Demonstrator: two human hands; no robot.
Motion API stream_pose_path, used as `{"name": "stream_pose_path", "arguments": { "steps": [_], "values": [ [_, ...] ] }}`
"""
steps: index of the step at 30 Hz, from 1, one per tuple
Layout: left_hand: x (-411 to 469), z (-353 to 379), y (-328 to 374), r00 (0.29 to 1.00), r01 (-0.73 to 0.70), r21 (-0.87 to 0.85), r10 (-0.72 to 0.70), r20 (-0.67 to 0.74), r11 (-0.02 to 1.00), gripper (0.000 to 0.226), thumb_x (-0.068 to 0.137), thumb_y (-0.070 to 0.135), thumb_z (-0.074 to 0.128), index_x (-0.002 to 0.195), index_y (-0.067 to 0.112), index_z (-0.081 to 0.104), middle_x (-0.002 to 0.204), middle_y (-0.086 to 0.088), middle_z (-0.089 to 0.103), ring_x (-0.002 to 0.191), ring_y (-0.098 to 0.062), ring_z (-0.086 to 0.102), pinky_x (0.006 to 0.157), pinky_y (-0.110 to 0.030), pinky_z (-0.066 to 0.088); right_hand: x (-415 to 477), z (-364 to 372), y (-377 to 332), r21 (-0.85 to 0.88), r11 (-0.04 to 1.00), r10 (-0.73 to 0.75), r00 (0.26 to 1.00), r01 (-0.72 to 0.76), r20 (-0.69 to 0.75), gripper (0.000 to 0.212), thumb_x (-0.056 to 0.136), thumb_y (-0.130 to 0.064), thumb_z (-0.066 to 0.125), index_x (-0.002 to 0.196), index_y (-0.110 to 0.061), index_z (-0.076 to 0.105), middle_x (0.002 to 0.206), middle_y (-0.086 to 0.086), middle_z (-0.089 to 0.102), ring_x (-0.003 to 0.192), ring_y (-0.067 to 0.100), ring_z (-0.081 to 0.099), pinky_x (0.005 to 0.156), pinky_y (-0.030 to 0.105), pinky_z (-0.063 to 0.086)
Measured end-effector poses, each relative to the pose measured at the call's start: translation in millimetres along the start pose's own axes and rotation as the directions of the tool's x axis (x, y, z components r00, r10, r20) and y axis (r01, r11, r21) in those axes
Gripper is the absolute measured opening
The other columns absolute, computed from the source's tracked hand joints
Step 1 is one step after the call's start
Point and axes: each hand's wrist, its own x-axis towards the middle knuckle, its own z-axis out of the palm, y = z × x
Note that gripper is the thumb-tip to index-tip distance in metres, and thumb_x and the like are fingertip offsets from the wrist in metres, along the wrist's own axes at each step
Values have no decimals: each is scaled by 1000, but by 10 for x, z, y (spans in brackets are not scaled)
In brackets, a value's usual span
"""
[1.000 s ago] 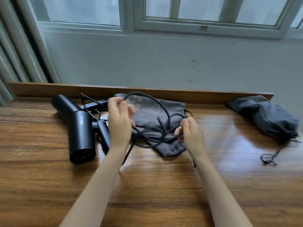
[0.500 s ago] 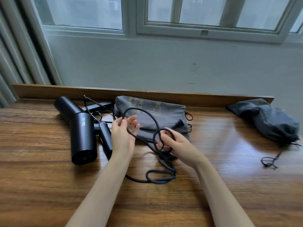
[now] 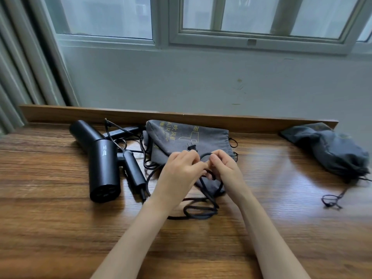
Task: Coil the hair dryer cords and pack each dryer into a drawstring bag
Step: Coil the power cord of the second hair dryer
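Both hands had drawn together since half a second earlier, when they were apart with an open loop of cord between them; now they met knuckle to knuckle over the near end of the flat bag. Two bare forearms reached up from the near edge of the brown wood-grain table [image 3: 60,228], converging toward the middle. Loose loops of thin black power cord [image 3: 198,211] lay on the table just in front of the wrists, with strands rising from them into the hands. The left hand [image 3: 181,174] was palm down, its fingers [image 3: 193,158] curled and pinching the cord. The right hand [image 3: 225,168] faced it, fingers [image 3: 214,158] bent and pinching a small arc of the same cord. The black plug [image 3: 191,147] stuck up just beyond the left knuckles.

Left of the hands, the black cylindrical hair dryer [image 3: 103,168] lay on its side, its barrel's long axis running near to far and its round vented end facing the viewer. Its slim folded handle [image 3: 133,172] lay alongside it on the right. Under and behind the hands, a flat grey drawstring bag with yellow print [image 3: 187,137] lay with its long axis slanting from far left to near right. Far right, a filled dark grey drawstring bag [image 3: 330,152] rested by the table's raised back edge, its cord trailing toward the viewer.
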Motion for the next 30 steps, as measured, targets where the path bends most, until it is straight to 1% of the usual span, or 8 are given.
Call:
{"name": "stream_pose_path", "arguments": {
  "steps": [6,10,16,17,19,22,26,30],
  "values": [
    [187,-185,83,798,328,-448,-498,-339,831,16,95,12,42,88,11,57,83,-9,49,75,-7,45,77,-9,37,-5,6,13,-70,996,-47,998,50,41,20,100,-8,32,89,-6,49,48,1,61,43,7,51,49,15,43],
    [266,-248,-21,628,404,-727,-746,-221,556,24,100,14,34,88,30,48,86,-22,55,71,-16,58,70,-18,51,-40,73,26,-50,999,-14,988,21,155,27,100,-9,29,88,-7,52,42,0,53,50,13,56,59,19,47],
    [86,-150,-150,316,500,-838,-947,-59,219,24,101,10,31,89,18,50,72,8,58,60,-1,58,71,-30,53,-53,20,-21,9,996,85,987,-87,140,23,102,-15,30,82,-9,41,53,-2,37,38,10,41,51,22,46],
    [44,-137,-147,356,567,-765,-928,-109,307,21,99,6,33,95,15,52,82,5,58,70,-2,60,78,-34,53,-55,14,-24,-31,997,78,992,-75,104,23,102,-16,31,82,-10,41,54,-2,38,37,8,36,46,21,44],
    [-46,-83,-113,631,615,-404,-730,-262,677,26,91,-3,45,113,7,55,108,-6,59,101,-18,58,97,-39,43,-58,8,-46,-125,992,25,998,-18,58,22,101,-15,33,84,-8,45,55,0,39,35,5,32,39,19,40],
    [-49,-10,-43,956,286,78,-278,-95,955,45,80,3,62,123,14,57,122,-5,59,122,-27,49,110,-57,23,-55,6,-75,-164,986,-24,998,34,65,21,100,-12,36,92,3,48,54,-1,44,36,8,34,37,22,36],
    [73,-74,-47,995,65,169,-78,69,984,18,81,16,65,98,22,70,85,0,65,87,-24,64,101,-52,36,-73,1,-103,-130,992,9,998,-1,62,19,99,-11,39,93,1,53,60,3,53,39,11,43,37,22,37],
    [139,-207,-114,963,261,-97,-265,-41,961,19,90,21,52,91,11,68,79,-6,62,72,-27,60,68,-38,47,-21,-103,-55,-95,981,161,982,-171,-102,23,100,-11,37,102,-1,57,68,6,57,39,6,51,36,15,38]
  ]
}}
